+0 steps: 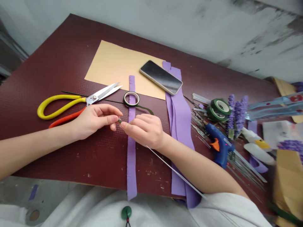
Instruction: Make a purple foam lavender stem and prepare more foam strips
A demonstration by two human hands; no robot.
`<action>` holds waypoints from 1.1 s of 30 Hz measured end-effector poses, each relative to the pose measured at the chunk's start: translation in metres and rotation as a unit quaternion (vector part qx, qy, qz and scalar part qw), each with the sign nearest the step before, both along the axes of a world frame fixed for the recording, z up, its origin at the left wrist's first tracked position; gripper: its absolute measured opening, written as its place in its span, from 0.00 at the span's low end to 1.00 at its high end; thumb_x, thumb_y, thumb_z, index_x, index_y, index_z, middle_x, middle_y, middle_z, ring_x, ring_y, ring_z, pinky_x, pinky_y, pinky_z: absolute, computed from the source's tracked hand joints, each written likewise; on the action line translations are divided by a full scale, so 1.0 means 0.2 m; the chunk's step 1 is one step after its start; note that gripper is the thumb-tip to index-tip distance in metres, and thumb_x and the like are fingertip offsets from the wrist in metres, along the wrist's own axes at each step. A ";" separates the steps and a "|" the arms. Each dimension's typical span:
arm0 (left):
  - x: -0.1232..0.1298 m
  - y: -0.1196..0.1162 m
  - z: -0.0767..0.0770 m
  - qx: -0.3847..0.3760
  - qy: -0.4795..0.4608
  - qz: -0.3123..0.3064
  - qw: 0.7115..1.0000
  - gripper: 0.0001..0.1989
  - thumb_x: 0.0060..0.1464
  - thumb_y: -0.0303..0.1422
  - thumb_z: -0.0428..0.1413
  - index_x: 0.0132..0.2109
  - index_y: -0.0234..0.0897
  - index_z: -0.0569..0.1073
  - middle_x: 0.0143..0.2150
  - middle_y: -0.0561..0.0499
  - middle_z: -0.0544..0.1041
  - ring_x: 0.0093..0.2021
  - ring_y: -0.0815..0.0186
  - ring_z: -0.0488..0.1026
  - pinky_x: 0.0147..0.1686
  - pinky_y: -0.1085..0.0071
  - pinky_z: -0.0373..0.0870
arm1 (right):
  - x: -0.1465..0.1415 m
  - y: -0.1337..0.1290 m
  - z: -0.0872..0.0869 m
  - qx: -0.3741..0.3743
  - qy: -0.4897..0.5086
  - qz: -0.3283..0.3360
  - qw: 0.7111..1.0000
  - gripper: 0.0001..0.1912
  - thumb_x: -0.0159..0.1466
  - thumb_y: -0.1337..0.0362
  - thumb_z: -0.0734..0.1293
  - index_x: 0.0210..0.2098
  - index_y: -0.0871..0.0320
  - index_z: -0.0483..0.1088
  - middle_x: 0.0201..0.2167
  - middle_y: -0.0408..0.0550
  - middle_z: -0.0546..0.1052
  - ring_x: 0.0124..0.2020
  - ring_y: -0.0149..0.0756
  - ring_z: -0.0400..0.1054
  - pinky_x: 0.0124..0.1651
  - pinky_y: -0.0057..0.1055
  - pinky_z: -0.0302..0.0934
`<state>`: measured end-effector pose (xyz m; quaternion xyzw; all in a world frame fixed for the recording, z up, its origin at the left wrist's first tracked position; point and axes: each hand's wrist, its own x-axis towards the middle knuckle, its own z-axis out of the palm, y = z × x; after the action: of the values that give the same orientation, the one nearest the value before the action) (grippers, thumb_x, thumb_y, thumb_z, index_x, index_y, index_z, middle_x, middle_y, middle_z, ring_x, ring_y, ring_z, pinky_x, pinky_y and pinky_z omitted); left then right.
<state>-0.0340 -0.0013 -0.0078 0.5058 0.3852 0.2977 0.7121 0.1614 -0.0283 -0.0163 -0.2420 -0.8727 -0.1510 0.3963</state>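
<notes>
My left hand (98, 119) pinches a small green tip (119, 121), which looks like floral tape, between thumb and fingers. My right hand (146, 129) is curled closed right beside it, its fingertips meeting the same tip. Thin pale wires (174, 170) run from under my right hand down toward my lap. Below both hands lies a fringed purple strip (131, 157), running from the sheet to the table's front edge. A roll of dark green floral tape (124, 101) rests on that strip, its loose tail (146, 109) reaching toward my right hand.
Open scissors (94, 97) with yellow and red handles lie behind my left hand. Beyond are tan paper (113, 63), a phone (161, 77) and wide purple strips (181, 116). At right sit a blue glue gun (220, 145), tape rolls (216, 110), purple flowers (239, 110) and loose wires.
</notes>
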 end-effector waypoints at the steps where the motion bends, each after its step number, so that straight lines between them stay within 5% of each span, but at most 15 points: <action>1: 0.00 0.00 0.00 0.010 -0.004 0.003 1.000 0.08 0.46 0.29 0.63 0.37 0.36 0.76 0.24 0.57 0.76 0.24 0.74 0.71 0.30 0.77 0.71 | 0.00 0.00 0.00 -0.003 0.000 0.001 1.000 0.04 0.60 0.70 0.67 0.30 0.59 0.68 0.16 0.37 0.67 0.19 0.25 0.55 0.23 0.25 0.51; 5: 0.00 0.00 0.02 0.024 -0.031 -0.006 0.999 0.12 0.45 0.30 0.63 0.40 0.37 0.76 0.36 0.52 0.79 0.32 0.71 0.74 0.36 0.74 0.72 | 0.00 0.00 0.01 -0.002 0.014 -0.001 1.000 0.04 0.61 0.70 0.67 0.30 0.58 0.67 0.16 0.37 0.68 0.19 0.24 0.56 0.23 0.25 0.51; 11: 0.00 0.01 0.05 0.042 0.088 -0.082 0.992 0.10 0.50 0.37 0.60 0.27 0.34 0.73 0.18 0.57 0.71 0.21 0.75 0.66 0.25 0.78 0.65 | 0.01 -0.01 0.00 -0.008 0.007 0.008 1.000 0.04 0.60 0.71 0.68 0.34 0.59 0.67 0.16 0.37 0.67 0.19 0.25 0.56 0.23 0.26 0.51; 18: 0.00 0.02 0.04 0.049 0.065 -0.014 0.997 0.04 0.46 0.30 0.61 0.31 0.36 0.74 0.22 0.56 0.75 0.25 0.73 0.72 0.30 0.78 0.69 | -0.01 0.00 -0.02 -0.097 0.024 -0.018 0.995 0.02 0.63 0.68 0.64 0.36 0.60 0.67 0.19 0.38 0.68 0.19 0.23 0.60 0.25 0.23 0.54; 24: -0.01 0.03 0.01 0.079 0.050 0.038 0.995 0.01 0.45 0.27 0.60 0.29 0.35 0.77 0.27 0.55 0.78 0.28 0.73 0.73 0.33 0.78 0.71 | 0.00 0.01 -0.03 -0.185 0.023 -0.010 0.982 0.14 0.59 0.74 0.60 0.44 0.59 0.66 0.29 0.42 0.77 0.26 0.26 0.68 0.30 0.22 0.60; 29: -0.01 0.03 0.00 0.083 0.050 0.061 0.993 0.04 0.45 0.28 0.60 0.33 0.36 0.78 0.25 0.56 0.77 0.27 0.73 0.73 0.34 0.76 0.72 | 0.01 0.01 -0.02 -0.322 0.060 -0.018 0.945 0.19 0.55 0.74 0.60 0.46 0.60 0.65 0.34 0.44 0.77 0.25 0.25 0.67 0.32 0.23 0.61; 33: 0.00 0.03 0.01 0.087 0.080 0.060 0.991 0.05 0.46 0.29 0.61 0.33 0.36 0.79 0.25 0.55 0.77 0.28 0.71 0.73 0.35 0.75 0.73 | 0.02 0.01 0.01 -0.452 0.140 0.044 0.880 0.17 0.54 0.72 0.58 0.43 0.61 0.67 0.35 0.46 0.76 0.29 0.27 0.68 0.34 0.26 0.63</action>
<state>-0.0348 0.0042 -0.0048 0.5643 0.4434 0.3308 0.6128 0.1648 -0.0264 -0.0141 -0.3748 -0.7912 0.3127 0.3685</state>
